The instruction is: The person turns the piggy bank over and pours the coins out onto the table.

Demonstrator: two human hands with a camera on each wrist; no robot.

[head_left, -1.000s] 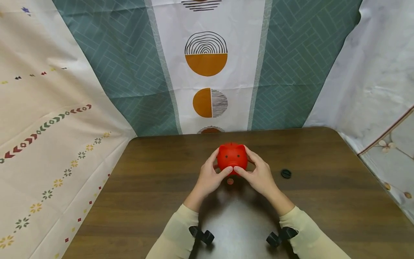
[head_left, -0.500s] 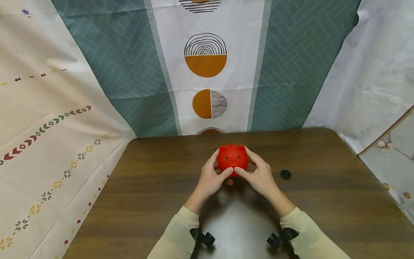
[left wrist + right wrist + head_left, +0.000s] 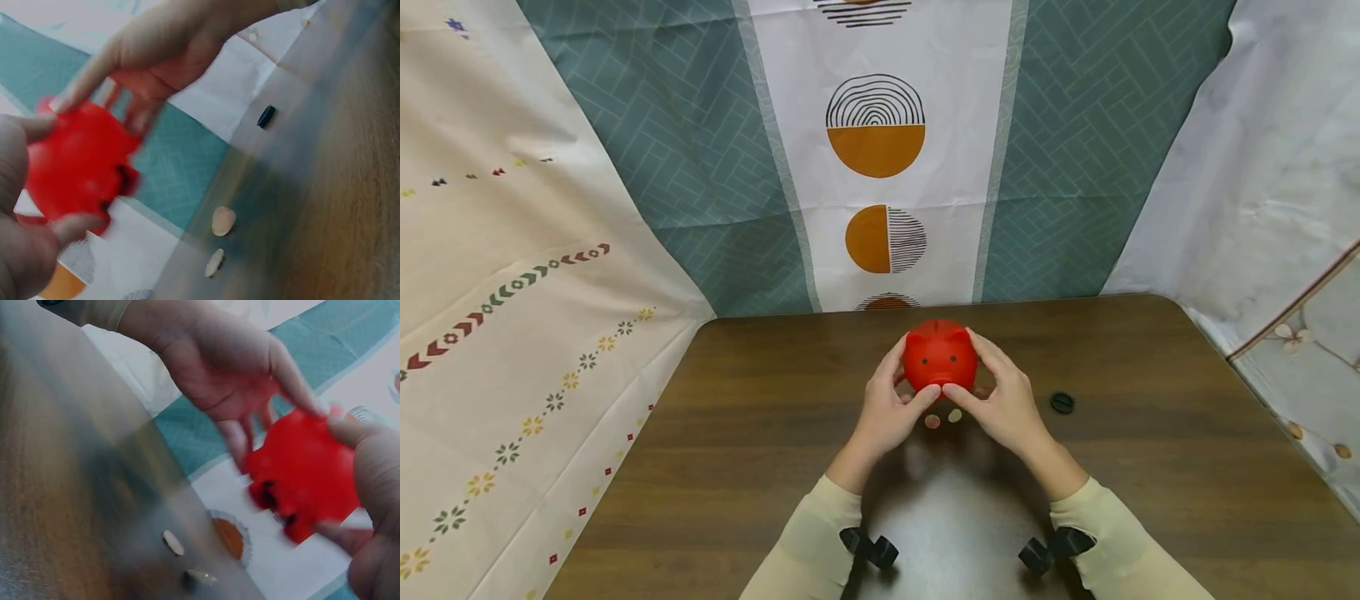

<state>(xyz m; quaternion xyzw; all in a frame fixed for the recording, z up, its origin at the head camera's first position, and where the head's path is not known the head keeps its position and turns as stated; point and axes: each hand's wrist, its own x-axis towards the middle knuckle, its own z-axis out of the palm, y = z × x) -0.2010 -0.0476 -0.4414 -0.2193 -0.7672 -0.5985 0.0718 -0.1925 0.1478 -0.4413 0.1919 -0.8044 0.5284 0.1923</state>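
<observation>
A red piggy bank [image 3: 940, 358] is held up off the table between both hands, its face towards me and the slot on top showing. My left hand [image 3: 883, 412] grips its left side, thumb at the snout. On the other side my right hand [image 3: 1003, 408] grips it the same way. In the right wrist view the bank [image 3: 306, 478] is blurred, with dark spots on its underside. Below it on the table lie a copper-coloured coin [image 3: 932, 422] and a gold-coloured coin [image 3: 955, 415].
A black round plug [image 3: 1062, 402] lies on the wooden table [image 3: 760, 467] to the right of my right hand. Patterned cloths hang behind the table [image 3: 880, 150] and along both sides. Each wrist wears a small black camera [image 3: 880, 552].
A gold-coloured coin now lies beside the copper-coloured one. The piggy bank has shifted slightly up and tipped, showing more of its top. Both hands keep their grip.
</observation>
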